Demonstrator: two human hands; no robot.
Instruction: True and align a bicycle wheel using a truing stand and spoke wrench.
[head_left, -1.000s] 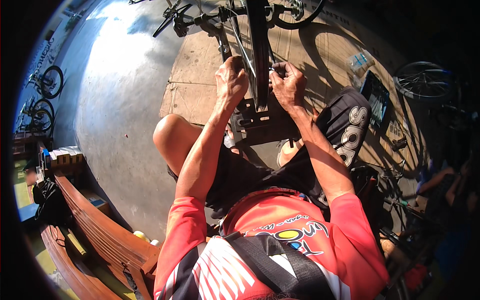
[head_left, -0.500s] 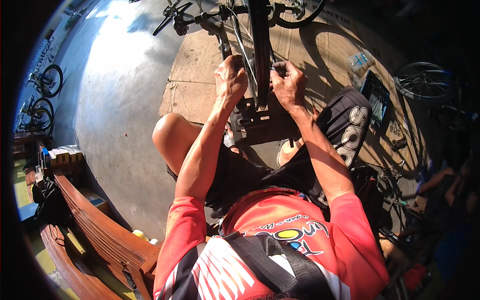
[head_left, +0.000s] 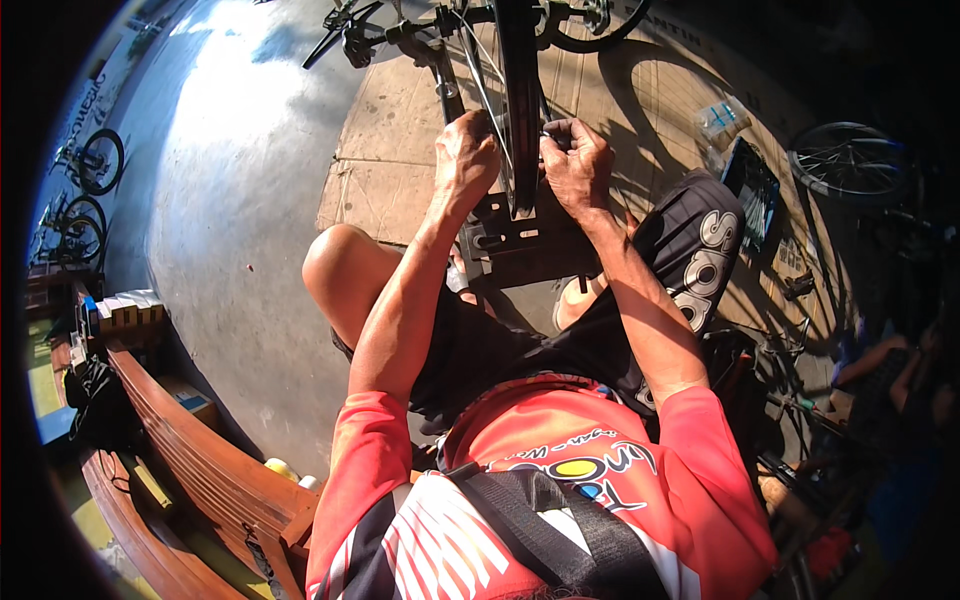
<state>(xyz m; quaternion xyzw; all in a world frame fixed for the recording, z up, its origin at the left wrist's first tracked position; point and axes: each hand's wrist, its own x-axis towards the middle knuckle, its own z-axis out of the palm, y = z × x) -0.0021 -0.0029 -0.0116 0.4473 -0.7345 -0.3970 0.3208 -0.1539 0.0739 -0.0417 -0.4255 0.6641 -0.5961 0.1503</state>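
A narrow bicycle wheel stands edge-on between my hands, with thin spokes showing on its left side. To the left of it, my left hand is closed close to the wheel's middle and the lower end of a dark frame tube; its fingertips are hidden behind the hand. On the other side my right hand makes a pinch with thumb and forefinger beside the wheel. Whatever small part lies in either grip is too hidden to name. Below the wheel sits a black slotted metal plate.
Flattened cardboard covers the floor under the bicycle. Right of me lie a clear plastic bag, a dark tray of tools and a loose wheel. A wooden bench stands at left, bicycles beyond it.
My left hand has shifted very slightly to the right. My right hand keeps its pinch beside the wheel, almost unmoved. My left knee has edged left.
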